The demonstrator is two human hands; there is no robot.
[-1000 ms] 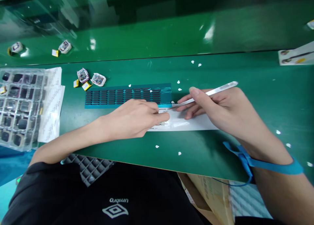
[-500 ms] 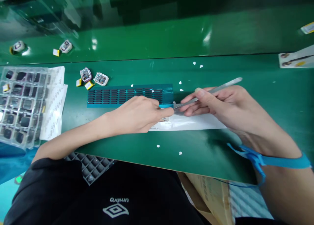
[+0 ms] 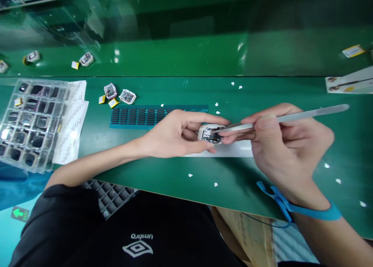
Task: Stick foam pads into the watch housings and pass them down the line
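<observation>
A clear tray (image 3: 32, 123) of small parts lies at nine o'clock on the green table (image 3: 291, 92), with paper sheets (image 3: 72, 123) just beside it and a blue strip (image 3: 140, 116) of dark pads toward ten o'clock. At centre the left hand (image 3: 175, 135) has thumb and fingers clamped on a small white casing (image 3: 210, 134), raised above a white sheet (image 3: 233, 150). At three o'clock the right hand (image 3: 288, 142) pinches metal tweezers (image 3: 285, 118), tips meeting the casing.

Black short-sleeved top (image 3: 122, 224) with white "umbro" logo (image 3: 137, 245), blue strap (image 3: 303, 209) around right wrist, bare forearms.
</observation>
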